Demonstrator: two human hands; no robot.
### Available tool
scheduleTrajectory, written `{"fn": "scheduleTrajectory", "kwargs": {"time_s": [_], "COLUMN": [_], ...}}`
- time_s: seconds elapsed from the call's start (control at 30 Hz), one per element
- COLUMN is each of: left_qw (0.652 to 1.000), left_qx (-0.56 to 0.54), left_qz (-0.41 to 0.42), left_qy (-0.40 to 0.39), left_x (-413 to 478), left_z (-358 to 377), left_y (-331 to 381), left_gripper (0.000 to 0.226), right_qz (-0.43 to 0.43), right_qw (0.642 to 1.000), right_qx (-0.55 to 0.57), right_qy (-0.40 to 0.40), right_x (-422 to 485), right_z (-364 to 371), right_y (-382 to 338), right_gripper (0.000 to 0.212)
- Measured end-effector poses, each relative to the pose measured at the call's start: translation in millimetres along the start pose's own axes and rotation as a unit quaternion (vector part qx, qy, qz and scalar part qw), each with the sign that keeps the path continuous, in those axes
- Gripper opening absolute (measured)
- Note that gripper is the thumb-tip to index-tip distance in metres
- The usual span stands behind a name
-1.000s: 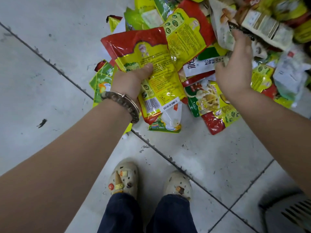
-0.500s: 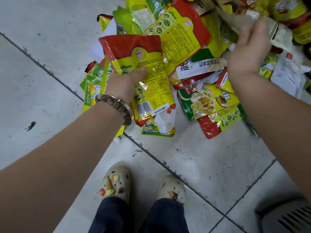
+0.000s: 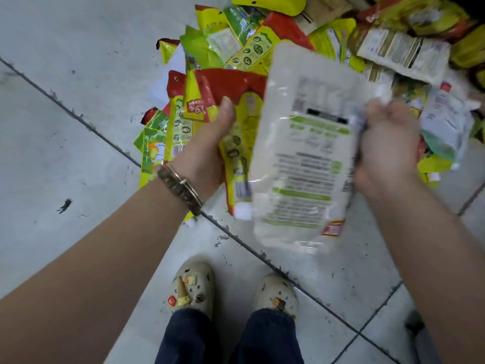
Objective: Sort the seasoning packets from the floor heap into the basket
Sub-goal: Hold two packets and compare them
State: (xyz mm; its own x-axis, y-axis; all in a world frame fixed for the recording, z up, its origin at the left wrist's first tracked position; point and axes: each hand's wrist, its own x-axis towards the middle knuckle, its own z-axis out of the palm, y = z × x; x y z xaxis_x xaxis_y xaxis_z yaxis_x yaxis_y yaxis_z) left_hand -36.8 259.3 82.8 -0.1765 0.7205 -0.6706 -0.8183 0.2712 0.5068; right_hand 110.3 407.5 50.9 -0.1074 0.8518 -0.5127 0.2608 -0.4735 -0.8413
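Note:
A heap of seasoning packets [image 3: 262,43], mostly red, yellow and green, lies on the tiled floor at the top of the head view. My left hand [image 3: 207,151] grips a stack of red-and-yellow packets [image 3: 244,122], thumb on top, lifted over the heap's near edge. My right hand [image 3: 385,145] grips the right edge of a large white packet [image 3: 301,158] with green bands and printed text. That packet hangs tilted and blurred in front of the stack, between my two hands.
My two feet in beige clogs [image 3: 193,286] stand on the grey floor tiles below the hands. A dark corner of a slotted container [image 3: 417,329] shows at the lower right edge, mostly behind my right arm. More white and brown packets [image 3: 401,53] lie at the upper right.
My right hand has pulled a large white packet out of the heap and swung it toward me. My left hand has kept its stack and risen slightly.

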Motion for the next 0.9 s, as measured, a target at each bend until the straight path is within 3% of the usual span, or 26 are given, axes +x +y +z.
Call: {"fn": "scheduleTrajectory", "kwargs": {"time_s": [0.07, 0.13, 0.2, 0.27, 0.33, 0.4, 0.53, 0.63, 0.73, 0.9], "left_qw": [0.996, 0.982, 0.976, 0.972, 0.973, 0.974, 0.973, 0.971, 0.970, 0.968], "left_qx": [0.089, 0.176, 0.162, 0.134, 0.104, 0.100, 0.088, 0.084, 0.075, 0.073], "left_qz": [0.001, 0.016, 0.028, 0.044, 0.058, 0.056, 0.046, 0.041, 0.038, 0.047], "left_qy": [0.015, 0.074, 0.141, 0.188, 0.196, 0.195, 0.210, 0.218, 0.227, 0.237], "left_x": [-2, -6, -10, -16, -25, -32, -38, -37, -36, -36], "left_z": [-1, -6, -22, -37, -45, -49, -49, -48, -48, -50], "left_y": [-12, -22, -26, -30, -34, -35, -35, -33, -31, -25], "left_gripper": [0.051, 0.039, 0.038, 0.035, 0.039, 0.047, 0.053, 0.049, 0.045, 0.055], "right_qz": [-0.005, 0.061, 0.142, 0.224, 0.282, 0.306, 0.260, 0.231, 0.225, 0.165], "right_qw": [1.000, 0.998, 0.989, 0.973, 0.958, 0.952, 0.960, 0.964, 0.971, 0.979], "right_qx": [-0.002, -0.015, 0.015, 0.063, 0.053, 0.008, -0.106, -0.127, -0.080, 0.080], "right_qy": [-0.010, 0.011, 0.039, 0.018, -0.016, -0.019, 0.019, 0.039, 0.022, 0.092], "right_x": [-18, -15, 1, 11, 23, 31, 42, 50, 51, 47], "right_z": [32, 53, 55, 64, 73, 84, 103, 110, 109, 104], "right_y": [5, 14, 13, 6, 3, 1, -1, 1, 4, 10], "right_gripper": [0.031, 0.030, 0.028, 0.017, 0.035, 0.039, 0.055, 0.041, 0.018, 0.024]}}
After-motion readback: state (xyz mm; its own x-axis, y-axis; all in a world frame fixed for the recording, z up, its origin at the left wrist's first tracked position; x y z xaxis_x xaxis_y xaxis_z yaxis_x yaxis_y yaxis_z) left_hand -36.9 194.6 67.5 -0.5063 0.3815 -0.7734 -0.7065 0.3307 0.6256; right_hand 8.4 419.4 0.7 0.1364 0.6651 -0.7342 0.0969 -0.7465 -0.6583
